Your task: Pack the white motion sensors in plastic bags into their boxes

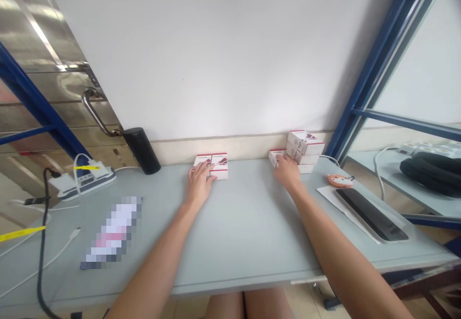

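Two small white boxes with dark red printing and red edges lie side by side near the wall: a left box and a right box. My left hand rests on them, its fingers spread over the left box and the thumb against the front of the right one. Farther right, a stack of similar boxes stands against the wall. Beside its base is another small box, partly covered by my right hand, whose fingers are closed around it.
A black cylinder stands at the back left, near a power strip with cables. A blurred flat item lies at left. On the right are a phone, white paper and an orange mouse-like object. Blue frames flank the table.
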Tool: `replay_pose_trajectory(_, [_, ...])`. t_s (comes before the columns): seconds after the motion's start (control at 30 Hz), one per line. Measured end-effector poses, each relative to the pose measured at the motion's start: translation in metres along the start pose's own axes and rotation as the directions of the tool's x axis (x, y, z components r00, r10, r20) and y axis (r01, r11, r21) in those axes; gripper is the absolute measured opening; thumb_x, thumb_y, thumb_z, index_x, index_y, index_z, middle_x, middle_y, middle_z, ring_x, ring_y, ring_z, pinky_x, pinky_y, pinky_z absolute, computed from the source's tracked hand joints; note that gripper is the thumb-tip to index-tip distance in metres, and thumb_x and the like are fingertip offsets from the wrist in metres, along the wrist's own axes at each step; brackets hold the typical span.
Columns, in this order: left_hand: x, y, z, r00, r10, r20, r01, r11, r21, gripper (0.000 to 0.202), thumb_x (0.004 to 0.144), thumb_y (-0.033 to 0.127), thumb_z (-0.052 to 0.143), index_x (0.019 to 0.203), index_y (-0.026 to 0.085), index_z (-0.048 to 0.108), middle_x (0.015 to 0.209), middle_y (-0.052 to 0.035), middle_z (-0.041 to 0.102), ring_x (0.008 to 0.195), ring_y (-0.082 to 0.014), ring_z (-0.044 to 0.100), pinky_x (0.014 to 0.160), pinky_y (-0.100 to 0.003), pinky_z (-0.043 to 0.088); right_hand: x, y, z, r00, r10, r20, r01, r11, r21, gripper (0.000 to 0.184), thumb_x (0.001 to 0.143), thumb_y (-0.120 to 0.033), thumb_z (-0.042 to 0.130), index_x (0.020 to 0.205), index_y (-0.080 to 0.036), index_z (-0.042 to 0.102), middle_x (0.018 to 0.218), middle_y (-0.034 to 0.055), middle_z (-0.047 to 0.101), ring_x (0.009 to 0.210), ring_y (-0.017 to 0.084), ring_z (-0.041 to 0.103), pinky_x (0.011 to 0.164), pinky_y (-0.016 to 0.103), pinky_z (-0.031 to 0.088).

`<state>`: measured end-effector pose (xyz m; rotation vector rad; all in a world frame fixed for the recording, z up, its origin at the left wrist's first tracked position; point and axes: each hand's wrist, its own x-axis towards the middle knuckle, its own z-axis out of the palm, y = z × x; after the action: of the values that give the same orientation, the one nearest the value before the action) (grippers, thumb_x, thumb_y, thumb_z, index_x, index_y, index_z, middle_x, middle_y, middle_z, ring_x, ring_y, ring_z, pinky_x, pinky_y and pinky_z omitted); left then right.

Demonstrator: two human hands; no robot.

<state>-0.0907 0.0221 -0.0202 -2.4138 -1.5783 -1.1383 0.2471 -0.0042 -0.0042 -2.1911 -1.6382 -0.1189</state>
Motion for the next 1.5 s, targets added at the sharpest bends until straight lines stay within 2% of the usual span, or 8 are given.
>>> replay_pose_trajectory(0.33, [0.001,-0.012,0.000,1.000,0.013,0.019,-0.011,0.996,-0.087,0.040,0.093,0.022,0.059,0.131,0.027,0.070,0.154,-0.0099,0.061,0.150,-0.0320,0.048,0.126,-0.060,0.026,-0.006,-0.015,0.000,0.999,0.036,-0.040,-0.034,0.998,0.044,0.062,0.093,-0.029,0.062,0.152,-0.016,0.048,0.151,0.0225,0.052,0.136,0.040,0.052,0.113,0.050,0.038])
replay_pose_trajectory(0.6, [-0.007,0.026,-0.010,0.994,0.021,-0.105,-0.022,1.000,-0.004,0.035,0.089,0.017,0.060,0.119,0.029,0.071,0.140,-0.0097,0.068,0.143,-0.0347,0.053,0.123,-0.062,0.026,-0.003,-0.011,-0.010,0.991,0.135,-0.014,-0.120,0.921,0.369,0.064,0.082,-0.026,0.070,0.145,-0.024,0.058,0.137,0.0148,0.066,0.121,0.034,0.065,0.103,0.045,0.049])
replay_pose_trajectory(0.67, [-0.009,0.037,-0.007,0.994,0.076,-0.075,-0.082,0.992,-0.092,0.033,0.091,0.018,0.058,0.119,0.028,0.070,0.133,-0.0089,0.070,0.135,-0.0321,0.059,0.118,-0.055,0.035,-0.002,-0.013,-0.012,0.986,0.160,0.041,-0.154,0.802,0.578,0.064,0.077,-0.032,0.075,0.139,-0.026,0.063,0.135,0.0108,0.070,0.116,0.031,0.068,0.101,0.043,0.052])
replay_pose_trajectory(0.77, [-0.013,0.045,0.001,0.994,0.112,-0.020,-0.113,0.955,-0.274,0.034,0.095,0.022,0.055,0.127,0.028,0.066,0.127,-0.0082,0.072,0.120,-0.0271,0.065,0.111,-0.048,0.044,-0.002,-0.023,-0.014,0.968,0.123,0.217,-0.249,0.448,0.858,0.071,0.072,-0.037,0.078,0.139,-0.024,0.062,0.134,0.0100,0.072,0.111,0.029,0.071,0.094,0.040,0.056])
replay_pose_trajectory(0.87, [-0.015,0.045,0.008,1.000,0.029,-0.002,-0.028,0.917,-0.397,0.039,0.098,0.032,0.058,0.137,0.026,0.059,0.123,-0.0090,0.072,0.102,-0.0225,0.069,0.108,-0.046,0.046,-0.010,-0.038,-0.017,0.927,-0.129,0.352,-0.338,0.119,0.934,0.067,0.081,-0.046,0.068,0.141,-0.019,0.059,0.131,0.0121,0.074,0.108,0.029,0.073,0.088,0.039,0.059])
replay_pose_trajectory(0.97, [-0.016,0.044,0.006,0.999,-0.048,0.013,0.048,0.860,-0.507,0.050,0.100,0.043,0.059,0.146,0.026,0.051,0.125,-0.0106,0.071,0.100,-0.0210,0.070,0.106,-0.044,0.049,-0.023,-0.054,-0.023,0.850,-0.371,0.374,-0.408,-0.013,0.913,0.055,0.091,-0.050,0.053,0.133,-0.016,0.064,0.129,0.0136,0.074,0.110,0.029,0.073,0.089,0.040,0.059])
replay_pose_trajectory(1.3, [-0.019,0.059,-0.014,0.987,-0.137,0.085,0.155,0.666,-0.729,0.059,0.101,0.061,0.052,0.146,0.023,0.048,0.129,-0.0139,0.072,0.084,-0.0210,0.073,0.080,-0.036,0.060,-0.047,-0.085,-0.028,0.784,-0.500,0.369,-0.390,0.066,0.919,0.046,0.093,-0.047,0.047,0.116,-0.016,0.071,0.109,0.0127,0.078,0.094,0.029,0.072,0.079,0.040,0.056])
replay_pose_trajectory(1.5, [-0.022,0.058,-0.010,0.998,-0.048,-0.036,0.019,0.816,-0.577,0.052,0.104,0.051,0.054,0.149,0.024,0.050,0.135,-0.0107,0.070,0.106,-0.0220,0.073,0.093,-0.035,0.059,-0.049,-0.084,-0.033,0.864,-0.501,0.056,0.030,0.161,0.986,0.048,0.096,-0.061,0.057,0.124,-0.024,0.070,0.119,0.0065,0.075,0.108,0.027,0.067,0.095,0.040,0.052])
